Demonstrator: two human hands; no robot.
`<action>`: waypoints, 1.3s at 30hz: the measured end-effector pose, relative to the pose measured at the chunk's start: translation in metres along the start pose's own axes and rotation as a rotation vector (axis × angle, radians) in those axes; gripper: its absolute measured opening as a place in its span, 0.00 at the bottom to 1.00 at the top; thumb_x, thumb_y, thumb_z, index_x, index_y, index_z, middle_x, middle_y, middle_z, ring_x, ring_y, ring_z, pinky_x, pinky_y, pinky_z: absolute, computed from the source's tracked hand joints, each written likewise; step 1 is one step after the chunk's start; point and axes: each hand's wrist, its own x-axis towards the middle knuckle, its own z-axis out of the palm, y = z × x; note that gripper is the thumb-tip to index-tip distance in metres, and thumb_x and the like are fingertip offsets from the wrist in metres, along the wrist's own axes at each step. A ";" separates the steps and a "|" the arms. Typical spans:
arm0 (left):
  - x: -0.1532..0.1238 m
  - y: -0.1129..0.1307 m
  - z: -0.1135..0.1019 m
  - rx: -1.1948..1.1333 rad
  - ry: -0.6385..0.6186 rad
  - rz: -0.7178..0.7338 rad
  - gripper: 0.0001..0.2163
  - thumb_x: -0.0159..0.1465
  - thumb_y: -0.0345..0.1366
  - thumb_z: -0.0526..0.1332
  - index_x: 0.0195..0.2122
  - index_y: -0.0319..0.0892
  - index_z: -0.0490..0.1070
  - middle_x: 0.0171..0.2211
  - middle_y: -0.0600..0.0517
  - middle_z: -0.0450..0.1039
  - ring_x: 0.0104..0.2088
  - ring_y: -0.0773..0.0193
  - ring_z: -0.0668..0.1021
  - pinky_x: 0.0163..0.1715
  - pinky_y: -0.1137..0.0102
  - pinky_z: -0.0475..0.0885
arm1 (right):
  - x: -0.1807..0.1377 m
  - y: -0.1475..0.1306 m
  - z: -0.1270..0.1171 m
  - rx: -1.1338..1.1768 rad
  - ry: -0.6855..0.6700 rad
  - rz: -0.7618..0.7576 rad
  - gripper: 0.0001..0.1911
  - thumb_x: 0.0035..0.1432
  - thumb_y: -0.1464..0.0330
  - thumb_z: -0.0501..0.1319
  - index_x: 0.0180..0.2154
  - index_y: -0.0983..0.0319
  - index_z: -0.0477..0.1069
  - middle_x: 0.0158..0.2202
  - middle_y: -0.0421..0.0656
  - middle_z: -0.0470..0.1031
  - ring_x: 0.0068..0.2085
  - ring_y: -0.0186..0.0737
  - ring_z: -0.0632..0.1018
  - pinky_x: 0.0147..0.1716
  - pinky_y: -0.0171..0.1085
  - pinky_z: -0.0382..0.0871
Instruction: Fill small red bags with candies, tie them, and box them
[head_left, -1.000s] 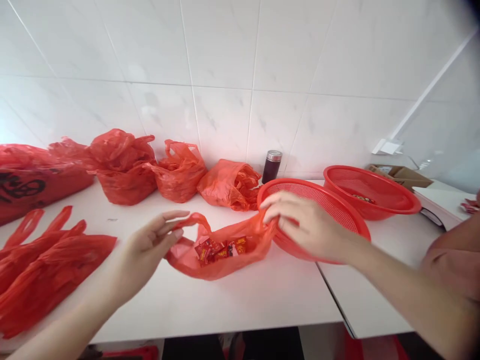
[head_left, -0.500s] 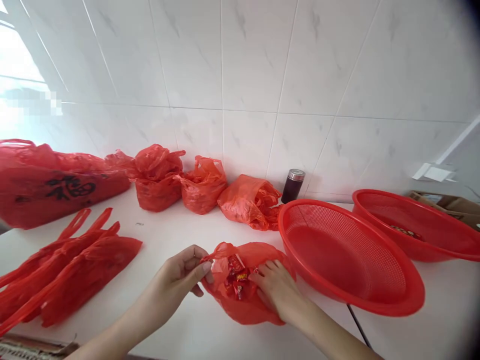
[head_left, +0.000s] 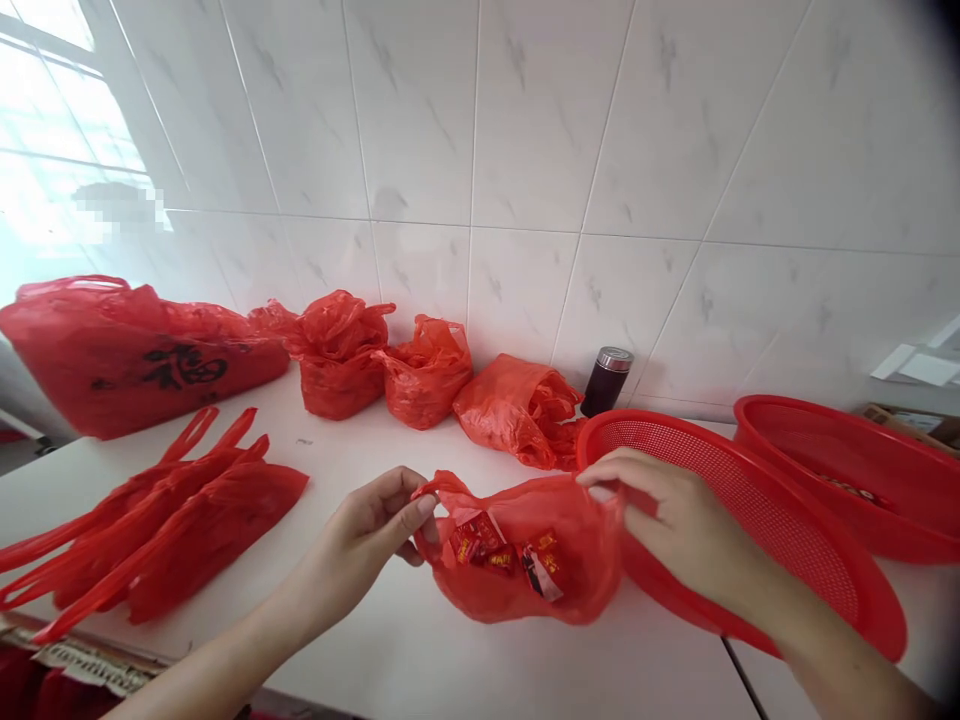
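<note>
The left hand (head_left: 367, 530) pinches the left edge of a small red bag (head_left: 525, 560) between thumb and fingertips, and the right hand (head_left: 675, 520) grips the bag's right edge, its fingers closed on the plastic. The bag lies on the white table (head_left: 360, 650) between the two hands, just in front of a red basket (head_left: 787, 560) that the right hand partly covers. Through the thin plastic show a few small wrapped sweets (head_left: 502, 550); their print is too small to read. A second basket (head_left: 847, 470) runs off the right edge. Flat bags (head_left: 165, 530) lie to the left, cut off at the frame. Filled bags (head_left: 420, 370) and a dark flask (head_left: 607, 380) stand against the wall, the flask's base hidden
</note>
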 end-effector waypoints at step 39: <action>0.046 0.034 0.020 -0.086 -0.322 -0.051 0.19 0.66 0.52 0.53 0.27 0.42 0.60 0.18 0.61 0.47 0.19 0.72 0.51 0.21 0.73 0.55 | 0.055 -0.039 0.019 0.422 -0.163 -0.086 0.09 0.59 0.72 0.58 0.43 0.57 0.67 0.37 0.38 0.71 0.39 0.33 0.75 0.41 0.38 0.73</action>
